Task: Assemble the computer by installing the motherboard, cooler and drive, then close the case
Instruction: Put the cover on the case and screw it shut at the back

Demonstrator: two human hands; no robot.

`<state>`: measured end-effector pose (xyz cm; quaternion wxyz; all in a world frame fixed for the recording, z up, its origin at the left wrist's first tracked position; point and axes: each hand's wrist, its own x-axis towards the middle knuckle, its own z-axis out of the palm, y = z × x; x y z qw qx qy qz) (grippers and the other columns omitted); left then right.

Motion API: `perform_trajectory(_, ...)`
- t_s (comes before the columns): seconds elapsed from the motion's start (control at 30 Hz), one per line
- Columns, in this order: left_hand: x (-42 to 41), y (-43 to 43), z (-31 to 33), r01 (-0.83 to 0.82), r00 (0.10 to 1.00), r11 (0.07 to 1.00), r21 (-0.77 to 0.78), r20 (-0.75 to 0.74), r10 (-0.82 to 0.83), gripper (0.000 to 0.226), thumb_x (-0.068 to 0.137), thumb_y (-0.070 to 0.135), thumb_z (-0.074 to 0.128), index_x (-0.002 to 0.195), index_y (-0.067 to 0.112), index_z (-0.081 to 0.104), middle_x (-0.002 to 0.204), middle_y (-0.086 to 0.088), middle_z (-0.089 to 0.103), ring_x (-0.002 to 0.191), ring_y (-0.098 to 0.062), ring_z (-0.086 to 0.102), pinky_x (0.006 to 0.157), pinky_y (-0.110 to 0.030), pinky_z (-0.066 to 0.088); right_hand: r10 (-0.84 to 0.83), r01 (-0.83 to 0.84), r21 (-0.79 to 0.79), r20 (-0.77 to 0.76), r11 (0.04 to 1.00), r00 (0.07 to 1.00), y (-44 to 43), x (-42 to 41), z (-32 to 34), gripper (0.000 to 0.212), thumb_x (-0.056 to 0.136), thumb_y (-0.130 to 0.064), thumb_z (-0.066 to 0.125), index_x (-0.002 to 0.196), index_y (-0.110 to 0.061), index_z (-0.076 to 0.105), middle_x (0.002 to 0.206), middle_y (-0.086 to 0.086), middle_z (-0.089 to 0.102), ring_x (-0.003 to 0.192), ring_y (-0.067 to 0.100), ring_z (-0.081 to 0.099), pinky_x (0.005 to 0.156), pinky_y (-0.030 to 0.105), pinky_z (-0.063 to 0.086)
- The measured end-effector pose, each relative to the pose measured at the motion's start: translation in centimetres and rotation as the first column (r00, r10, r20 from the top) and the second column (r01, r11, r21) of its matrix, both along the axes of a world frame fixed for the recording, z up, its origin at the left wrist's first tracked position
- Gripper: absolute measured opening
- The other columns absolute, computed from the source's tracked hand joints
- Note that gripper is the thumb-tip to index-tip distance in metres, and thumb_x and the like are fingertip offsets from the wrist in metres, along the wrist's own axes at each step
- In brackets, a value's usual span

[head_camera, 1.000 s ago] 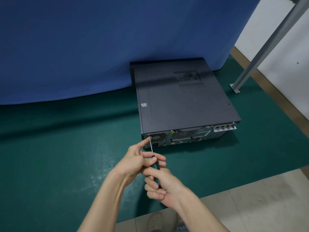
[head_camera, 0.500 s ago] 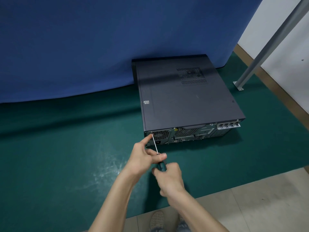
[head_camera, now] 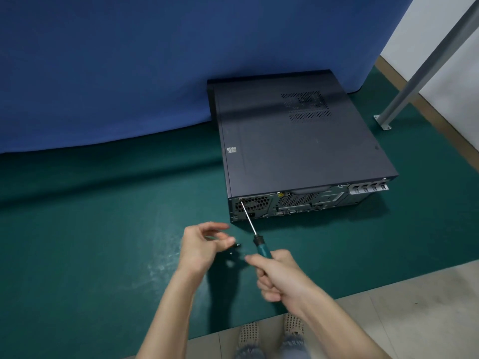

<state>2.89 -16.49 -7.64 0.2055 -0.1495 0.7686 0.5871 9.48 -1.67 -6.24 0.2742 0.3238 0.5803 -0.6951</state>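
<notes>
Now — right hand (head_camera: 280, 277) (curled) grips screwdriver (head_camera: 261, 247).

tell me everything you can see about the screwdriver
The screwdriver has a thin silvery metal shaft, a black collar and a teal handle. It slants up and left, tip at the upper left rear corner of the computer case. The right hand grips the handle; the left hand is off it.

Staged recording corner: blue backdrop (head_camera: 129, 60), green mat (head_camera: 77, 229), metal pole (head_camera: 427, 60).
</notes>
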Motion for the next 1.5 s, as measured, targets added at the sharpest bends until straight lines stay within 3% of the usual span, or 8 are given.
perform_trajectory(0.1,0.7,-0.8,-2.8,0.054,0.999,0.943,-0.327,0.015,-0.052,0.018,0.073,-0.002,0.076,0.083,0.013,0.072,0.071,-0.002,0.065,0.071,-0.016,0.059,0.072,-0.020,0.044,0.053,-0.046,0.173,-0.036,0.984,0.998,2.0,0.8,-1.4,0.032,0.089,-0.014,0.062,0.067,-0.015,0.039,0.042,-0.005,0.031,0.035,0.011,0.021,0.039,0.019,0.016)
perform_trajectory(0.33,1.1,1.8,-6.6,0.159,0.983,0.839,-0.521,0.002,-0.185,0.028,0.071,0.020,0.082,0.097,0.020,0.071,0.093,0.002,0.066,0.089,-0.019,0.061,0.071,-0.023,0.040,0.098,-0.113,0.590,0.057,0.799,0.994,4.9,2.8,-5.6,0.040,0.086,-0.016,0.066,0.056,-0.015,0.039,0.054,0.005,0.041,0.047,0.019,0.036,0.049,0.029,0.029)
perform_trajectory(0.63,2.1,2.6,-7.0,0.117,0.963,0.712,-0.692,-0.095,-0.251,0.017,0.083,-0.002,0.057,0.084,0.015,0.057,0.087,0.006,0.052,0.074,-0.013,0.046,0.061,-0.028,0.033,0.044,-0.077,0.550,0.073,0.832,0.996,5.7,3.0,-6.5,0.041,0.085,-0.016,0.068,0.055,-0.013,0.040,0.053,0.005,0.039,0.045,0.018,0.031,0.045,0.029,0.027)
perform_trajectory(0.77,2.1,4.9,-4.8,-0.100,0.960,0.850,-0.517,-0.275,-0.055,0.024,0.080,-0.007,0.059,0.082,0.017,0.058,0.073,0.007,0.064,0.070,-0.018,0.057,0.065,-0.029,0.041,-0.010,-0.021,0.524,0.057,0.851,0.998,6.0,3.1,-6.3,0.041,0.085,-0.015,0.068,0.056,-0.012,0.039,0.055,0.007,0.040,0.045,0.018,0.029,0.044,0.026,0.025)
perform_trajectory(0.87,1.0,8.0,-2.1,-0.261,0.922,0.953,-0.155,-0.331,0.199,0.021,0.079,-0.003,0.069,0.075,0.018,0.066,0.068,0.006,0.068,0.067,-0.015,0.065,0.071,-0.025,0.050,-0.034,0.013,0.489,0.034,0.872,0.999,6.0,3.1,-5.8,0.040,0.086,-0.013,0.067,0.057,-0.011,0.038,0.054,0.007,0.037,0.043,0.017,0.027,0.043,0.024,0.024)
perform_trajectory(1.07,-1.3,11.9,0.4,-0.490,0.851,0.782,0.385,0.018,0.524,0.017,0.074,-0.017,0.068,0.074,0.001,0.068,0.066,-0.011,0.069,0.062,-0.019,0.068,0.059,-0.020,0.054,-0.090,0.087,0.394,-0.011,0.915,0.996,6.1,2.9,-4.6,0.041,0.087,-0.006,0.063,0.057,-0.011,0.037,0.048,0.003,0.033,0.039,0.014,0.024,0.039,0.021,0.019)
perform_trajectory(1.23,-1.6,13.4,0.8,-0.624,0.753,0.628,0.466,0.144,0.642,0.020,0.075,-0.020,0.064,0.068,-0.003,0.059,0.064,-0.010,0.070,0.064,-0.021,0.071,0.059,-0.021,0.056,-0.109,0.104,0.357,-0.005,0.928,0.994,6.2,3.0,-4.3,0.038,0.087,-0.006,0.062,0.058,-0.009,0.038,0.046,0.003,0.034,0.036,0.014,0.025,0.039,0.018,0.018)
perform_trajectory(1.5,-1.9,14.4,0.9,-0.663,0.698,0.601,0.446,0.079,0.711,0.018,0.074,-0.018,0.066,0.071,-0.001,0.063,0.061,-0.009,0.066,0.058,-0.018,0.068,0.056,-0.019,0.054,-0.117,0.103,0.340,0.019,0.935,0.993,6.6,3.1,-4.6,0.036,0.086,-0.005,0.060,0.057,-0.011,0.038,0.047,0.004,0.034,0.038,0.014,0.025,0.041,0.021,0.019)
